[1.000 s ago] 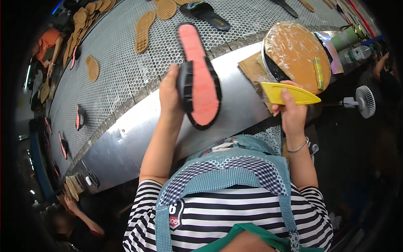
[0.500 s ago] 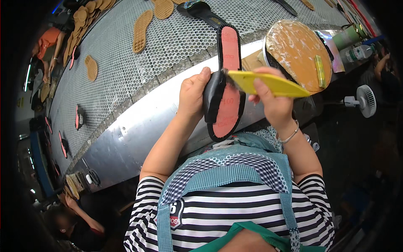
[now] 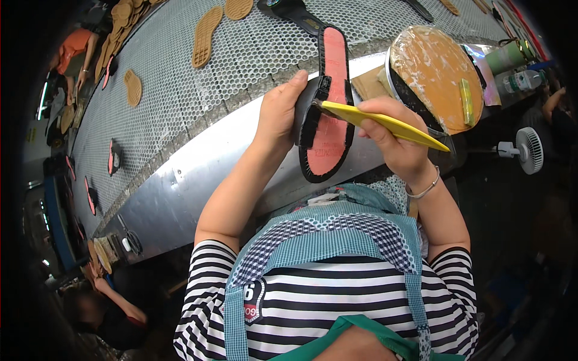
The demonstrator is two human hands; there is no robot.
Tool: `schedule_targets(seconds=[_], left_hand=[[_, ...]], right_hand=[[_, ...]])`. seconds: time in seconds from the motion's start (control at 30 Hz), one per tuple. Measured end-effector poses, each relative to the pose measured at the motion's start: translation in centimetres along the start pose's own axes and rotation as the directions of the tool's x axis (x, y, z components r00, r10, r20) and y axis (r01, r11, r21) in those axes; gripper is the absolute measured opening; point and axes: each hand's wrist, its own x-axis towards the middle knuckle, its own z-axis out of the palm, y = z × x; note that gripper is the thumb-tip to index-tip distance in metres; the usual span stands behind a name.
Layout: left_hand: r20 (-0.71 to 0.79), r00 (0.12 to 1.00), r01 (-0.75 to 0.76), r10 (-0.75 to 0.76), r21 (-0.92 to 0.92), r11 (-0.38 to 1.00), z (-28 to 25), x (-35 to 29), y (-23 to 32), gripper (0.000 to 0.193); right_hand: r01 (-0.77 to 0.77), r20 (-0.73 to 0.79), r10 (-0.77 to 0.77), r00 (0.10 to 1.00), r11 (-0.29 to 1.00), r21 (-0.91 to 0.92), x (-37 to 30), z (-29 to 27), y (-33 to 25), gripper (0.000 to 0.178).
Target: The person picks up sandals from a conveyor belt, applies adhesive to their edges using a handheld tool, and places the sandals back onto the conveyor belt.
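Note:
My left hand (image 3: 279, 114) grips a black sandal upper (image 3: 330, 141) by its side strap, with the thumb pointing up. The pink underside of its insole faces me, bordered by pleated black edging. My right hand (image 3: 402, 141) is closed around a flat yellow-handled brush (image 3: 385, 124). The brush's dark tip touches or hovers just over the strap's folded edge, beside the pink face; I cannot tell which. Beyond the toe end lies another black strap piece (image 3: 295, 13). A round tub (image 3: 433, 72) of orange-brown material under clear film stands to the right, with a yellow strip on top.
A perforated conveyor belt (image 3: 162, 108) curves past a metal ledge (image 3: 198, 174). Tan soles (image 3: 208, 36) and pink-faced uppers (image 3: 113, 157) lie on it. A white fan (image 3: 528, 150), a clear bottle (image 3: 522, 81) and a green roll (image 3: 506, 57) are at right. Co-workers (image 3: 123, 307) sit at left.
The brush tip has shifted slightly left and its handle has tilted. The strap's edge is now turned to show its black inner side. The sandal upper sits slightly higher in view.

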Motion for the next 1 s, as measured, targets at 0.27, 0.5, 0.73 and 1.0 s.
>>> schedule_targets(seconds=[0.27, 0.5, 0.73, 1.0], left_hand=[[-0.028, 0.998, 0.051, -0.048, 0.126, 0.991, 0.1, 3.1, 0.8, 0.034], [-0.044, 0.999, -0.016, 0.03, 0.273, 0.962, 0.1, 3.1, 2.0, 0.036], [0.067, 0.969, -0.241, 0.236, 0.442, 0.864, 0.2, -0.4, 0.4, 0.039], [0.332, 0.893, -0.432, 0.303, 0.45, 0.781, 1.1, -1.7, -0.6, 0.032]], right_hand=[[0.292, 0.505, -0.236, 0.83, 0.956, -0.034, 1.9, -1.2, -0.6, 0.024], [0.313, 0.678, -0.085, 0.73, 0.924, -0.22, 1.8, -3.2, -2.5, 0.024], [-0.161, -0.291, 0.207, 0.934, 0.972, 0.172, 1.3, -4.5, 1.8, 0.023], [-0.136, -0.428, 0.266, 0.864, 0.941, 0.311, 4.5, -5.2, 3.4, 0.022]])
